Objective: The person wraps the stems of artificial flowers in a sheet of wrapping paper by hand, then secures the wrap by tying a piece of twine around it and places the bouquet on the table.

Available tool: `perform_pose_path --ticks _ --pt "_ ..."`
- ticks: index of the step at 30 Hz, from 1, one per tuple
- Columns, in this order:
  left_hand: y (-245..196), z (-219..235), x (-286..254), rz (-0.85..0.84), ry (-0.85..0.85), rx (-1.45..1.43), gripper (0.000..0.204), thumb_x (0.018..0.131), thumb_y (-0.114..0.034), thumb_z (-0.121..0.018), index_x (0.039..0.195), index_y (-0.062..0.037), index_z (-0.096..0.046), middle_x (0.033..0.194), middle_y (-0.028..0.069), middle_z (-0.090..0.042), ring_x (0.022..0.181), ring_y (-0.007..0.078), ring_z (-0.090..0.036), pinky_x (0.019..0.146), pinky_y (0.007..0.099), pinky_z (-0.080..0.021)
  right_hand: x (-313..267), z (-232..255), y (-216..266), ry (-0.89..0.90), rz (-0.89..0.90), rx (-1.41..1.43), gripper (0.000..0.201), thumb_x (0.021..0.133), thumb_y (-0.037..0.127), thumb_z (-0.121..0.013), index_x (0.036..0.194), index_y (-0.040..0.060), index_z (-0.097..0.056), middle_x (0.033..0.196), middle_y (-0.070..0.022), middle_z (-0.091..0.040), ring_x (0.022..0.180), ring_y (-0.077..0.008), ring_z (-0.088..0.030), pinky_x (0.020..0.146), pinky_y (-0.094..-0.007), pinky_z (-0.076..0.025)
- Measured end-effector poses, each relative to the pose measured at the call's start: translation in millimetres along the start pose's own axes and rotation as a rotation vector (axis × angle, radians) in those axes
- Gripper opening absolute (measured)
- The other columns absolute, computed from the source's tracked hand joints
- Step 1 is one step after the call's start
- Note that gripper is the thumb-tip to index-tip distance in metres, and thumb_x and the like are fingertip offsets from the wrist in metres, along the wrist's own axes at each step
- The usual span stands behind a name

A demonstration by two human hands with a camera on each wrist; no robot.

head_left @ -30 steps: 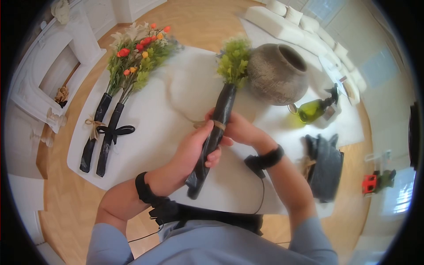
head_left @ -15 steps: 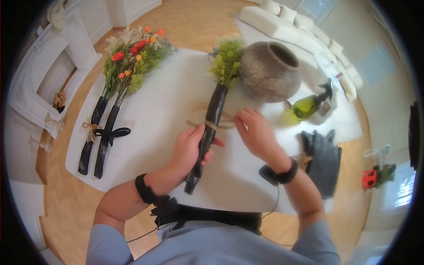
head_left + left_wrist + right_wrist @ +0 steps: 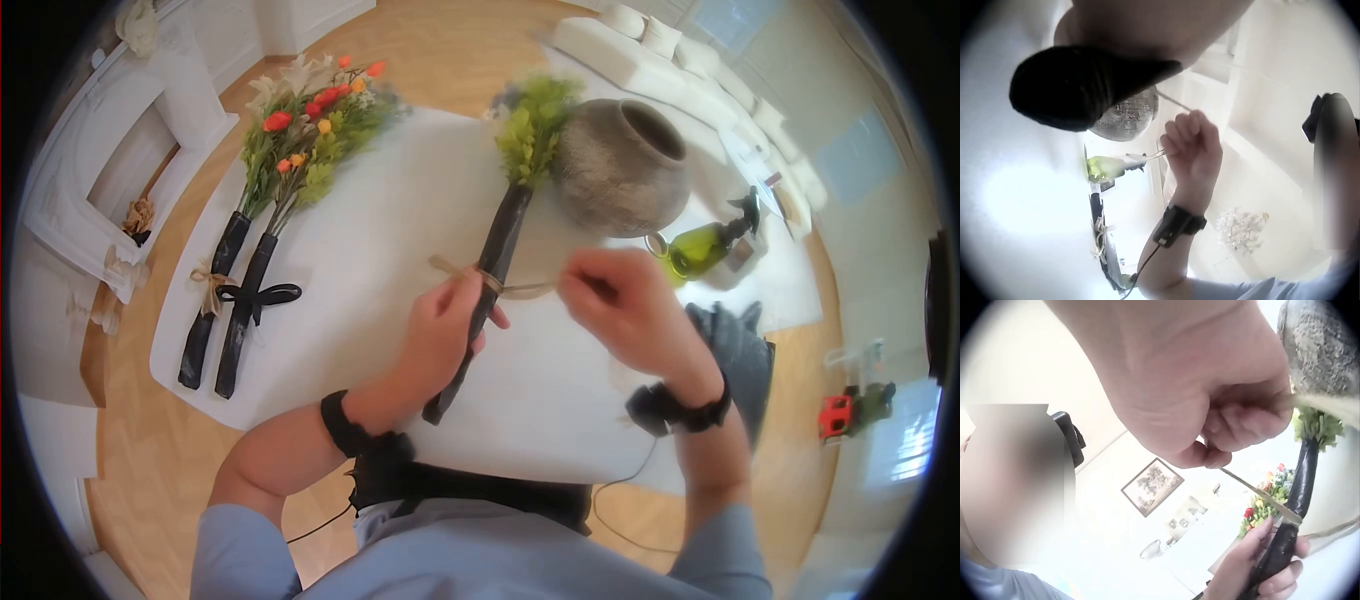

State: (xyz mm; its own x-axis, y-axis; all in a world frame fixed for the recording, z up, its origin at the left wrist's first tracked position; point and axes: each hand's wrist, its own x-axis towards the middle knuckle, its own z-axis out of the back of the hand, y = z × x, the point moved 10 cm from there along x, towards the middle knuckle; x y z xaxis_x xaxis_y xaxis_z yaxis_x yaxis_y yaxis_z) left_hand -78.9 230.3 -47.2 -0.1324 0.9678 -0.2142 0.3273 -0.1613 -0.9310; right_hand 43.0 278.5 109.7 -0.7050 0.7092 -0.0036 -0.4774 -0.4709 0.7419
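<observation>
My left hand grips the black-wrapped stems of a bouquet with green leaves at its far end. A tan ribbon circles the wrap just above that hand, and a loose end sticks out to the left. Off to the right, my right hand has its fingers curled round the other end, held out sideways from the bouquet. In the right wrist view the ribbon runs straight from those fingers to the wrap. The left wrist view shows the dark butt of the wrap close up.
A rough grey-brown pot stands right beside the leaves, with a green spray bottle near it. On the left of the white table lie two wrapped bouquets with bows. Black sheets lie at the right edge, partly behind my right arm.
My right hand has left the wrap and moved right, drawing the ribbon's end out. My left hand has kept its hold on the bouquet.
</observation>
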Motion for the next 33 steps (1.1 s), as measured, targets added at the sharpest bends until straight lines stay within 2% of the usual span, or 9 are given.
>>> perform_pose_path --ticks 10,12,15,17,18,21,23,27,33 --pt "-4.5 -1.5 -4.2 -0.084 -0.022 0.069 0.029 0.104 -0.028 -0.056 0.102 -0.0002 -0.066 0.075 0.0049 -0.067 0.05 0.0041 -0.046 0.047 0.0207 -0.036 87.9 -52.8 29.8 0.14 0.059 0.209 0.028 0.095 0.02 -0.055 0.088 -0.0049 -0.066 0.061 -0.007 -0.055 0.058 -0.013 -0.055 0.057 -0.0297 -0.048" --pt "-4.1 -0.9 -3.1 -0.071 0.002 0.072 0.031 0.105 -0.029 -0.055 0.106 0.001 -0.065 0.078 0.0081 -0.068 0.048 0.0046 -0.045 0.045 0.021 -0.035 92.3 -48.0 30.9 0.129 -0.049 1.119 0.028 0.096 0.021 -0.054 0.093 -0.0035 -0.068 0.066 -0.0059 -0.059 0.058 -0.0136 -0.057 0.057 -0.0295 -0.05" --pt "-12.7 -1.7 -4.9 -0.048 0.024 -0.007 0.031 0.105 -0.029 -0.054 0.106 0.0 -0.065 0.077 0.0091 -0.068 0.046 0.0057 -0.045 0.043 0.0219 -0.035 85.8 -14.6 -4.8 -0.01 -0.01 0.645 0.027 0.096 0.018 -0.052 0.099 -0.0029 -0.069 0.075 -0.0057 -0.063 0.06 -0.0145 -0.06 0.057 -0.0302 -0.052" --pt "-9.8 -0.4 -6.5 0.055 0.005 -0.12 0.033 0.105 -0.032 -0.052 0.103 -0.0015 -0.064 0.077 0.01 -0.067 0.043 0.0076 -0.045 0.041 0.0237 -0.035 68.6 -18.2 -42.9 0.173 -0.269 -0.072 0.026 0.096 0.012 -0.049 0.104 -0.0007 -0.07 0.084 -0.0046 -0.065 0.064 -0.0131 -0.062 0.058 -0.0303 -0.053" --pt "-11.5 0.5 -7.1 0.052 -0.005 -0.132 0.033 0.105 -0.032 -0.052 0.103 -0.0015 -0.064 0.077 0.01 -0.067 0.043 0.0076 -0.045 0.041 0.0237 -0.035 64.8 -25.0 -51.5 0.186 -0.265 -0.082 0.026 0.096 0.012 -0.049 0.104 -0.0007 -0.07 0.084 -0.0046 -0.065 0.064 -0.0131 -0.062 0.058 -0.0303 -0.053" --pt "-4.3 -5.2 -10.3 0.136 0.009 -0.253 0.04 0.105 -0.038 -0.051 0.095 -0.0018 -0.063 0.069 0.009 -0.064 0.04 0.0097 -0.046 0.04 0.0254 -0.035 56.3 -62.0 -103.7 0.229 -0.317 0.106 0.028 0.097 0.008 -0.048 0.114 0.0031 -0.069 0.083 -0.0024 -0.062 0.063 -0.0103 -0.058 0.057 -0.0281 -0.051" --pt "-1.4 -8.4 -12.6 0.188 0.046 -0.251 0.048 0.104 -0.044 -0.048 0.087 -0.0015 -0.062 0.058 0.0069 -0.057 0.039 0.0109 -0.046 0.04 0.0262 -0.036 67.6 -85.5 -98.4 0.193 -0.09 0.672 0.036 0.099 0.007 -0.049 0.133 0.0071 -0.06 0.083 -0.0002 -0.06 0.06 -0.0101 -0.057 0.055 -0.0264 -0.05" --pt "4.5 -8.6 -11.7 0.203 0.05 -0.255 0.055 0.104 -0.047 -0.046 0.081 -0.0002 -0.062 0.05 0.0048 -0.05 0.037 0.0113 -0.045 0.039 0.0263 -0.036 64.1 -128.0 -79.6 0.516 -0.157 1.115 0.052 0.101 0.005 -0.046 0.152 0.0109 -0.039 0.09 -0.0041 -0.062 0.062 -0.0178 -0.064 0.058 -0.0294 -0.052" --pt "7.2 -13.3 -14.2 0.229 0.092 -0.308 0.059 0.105 -0.048 -0.043 0.077 0.0005 -0.062 0.048 0.0048 -0.049 0.037 0.0113 -0.044 0.038 0.0254 -0.035 62.7 -134.9 -87.3 0.623 -0.188 1.095 0.048 0.102 0.005 -0.045 0.15 0.0086 -0.04 0.096 -0.0064 -0.063 0.067 -0.0206 -0.065 0.062 -0.0319 -0.054"
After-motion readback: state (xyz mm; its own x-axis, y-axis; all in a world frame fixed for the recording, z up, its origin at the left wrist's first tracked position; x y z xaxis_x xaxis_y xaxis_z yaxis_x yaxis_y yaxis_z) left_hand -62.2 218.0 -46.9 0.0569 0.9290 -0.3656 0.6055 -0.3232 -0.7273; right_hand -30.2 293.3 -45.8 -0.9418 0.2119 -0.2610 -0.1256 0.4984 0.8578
